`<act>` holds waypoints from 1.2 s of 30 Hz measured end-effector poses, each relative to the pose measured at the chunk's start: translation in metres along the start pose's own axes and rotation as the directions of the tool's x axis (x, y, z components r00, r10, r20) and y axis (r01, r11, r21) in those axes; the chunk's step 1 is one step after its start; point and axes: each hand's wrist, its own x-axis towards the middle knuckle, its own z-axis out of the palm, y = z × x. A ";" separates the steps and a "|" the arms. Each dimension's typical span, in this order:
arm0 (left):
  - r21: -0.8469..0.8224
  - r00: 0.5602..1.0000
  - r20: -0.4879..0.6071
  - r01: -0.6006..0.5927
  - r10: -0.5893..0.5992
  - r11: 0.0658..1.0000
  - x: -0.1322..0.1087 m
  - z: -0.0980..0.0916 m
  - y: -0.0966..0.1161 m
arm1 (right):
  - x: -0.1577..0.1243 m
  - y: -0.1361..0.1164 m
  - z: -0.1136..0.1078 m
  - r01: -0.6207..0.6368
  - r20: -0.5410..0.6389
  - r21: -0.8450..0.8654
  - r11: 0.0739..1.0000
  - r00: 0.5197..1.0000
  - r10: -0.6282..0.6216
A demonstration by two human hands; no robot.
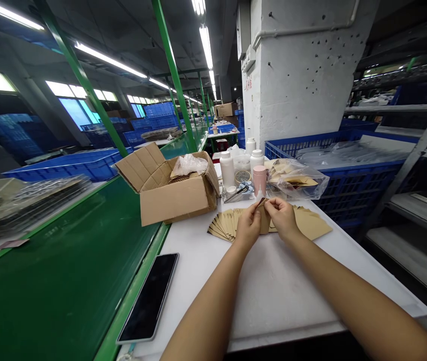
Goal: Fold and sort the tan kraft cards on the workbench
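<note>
Between both hands, just over the white table [273, 296], is a brown kraft paper piece [265, 224] that looks like a small envelope. My left hand [248, 226] pinches its upper left edge between thumb and fingers. Closed on the top edge at the right is my right hand [283, 218], its fingertips close to the left ones. Left of the hands, a fanned row of brown paper pieces [224, 224] with dark edges lies on the table. More flat brown paper pieces [313, 223] lie beside my right hand and partly behind it.
Behind the hands stand white bottles [227, 169], a pink jar [259, 179] and a clear bag of brown paper [296, 175]. An open cardboard box [177, 201] sits at the left, near a phone [149, 298]. A green conveyor [66, 281] borders the table; a blue crate [356, 183] stands right.
</note>
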 end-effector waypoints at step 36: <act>0.285 0.879 -0.428 0.352 -0.210 0.892 0.017 -0.054 -0.015 | 0.025 0.017 -0.025 0.386 0.349 -0.662 0.643 0.917 -0.191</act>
